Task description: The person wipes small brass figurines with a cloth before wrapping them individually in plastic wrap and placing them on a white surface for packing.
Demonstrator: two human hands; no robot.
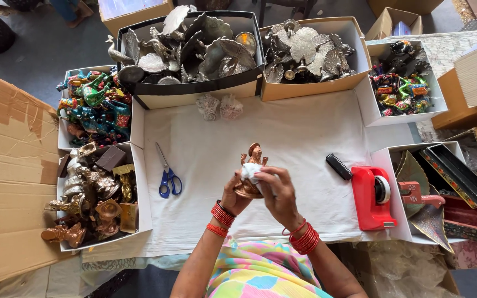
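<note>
Head camera looks straight down on a white cloth-covered table (282,138) where both hands work close together near the front edge. The left hand (234,194), with red bangles at the wrist, is closed around the base of a small copper-coloured metal figurine (251,165), holding it upright just above the cloth. The right hand (278,194), also bangled, is closed over a wad of white wrapping material (251,171) pressed against the figurine's middle, so the head shows above it and the base below.

Judging from this, the step in hand is wrapping or wiping the figurine. Doing it well probably means keeping the left hand firm on the base, so that the piece does not twist, while the right hand draws the white material evenly around the body, minding the raised parts at the top that could catch or tear it.

Blue-handled scissors (168,177) lie on the cloth to the left, well apart from the hands. A red tape dispenser (372,196) sits to the right, with a black comb-like strip (338,166) just beside it. Open white boxes ring the cloth: brassy and dark figures (92,193) at left, painted green and blue figures (95,105) above them, and silver leaf-shaped metal pieces (194,47) along the far edge.
</note>
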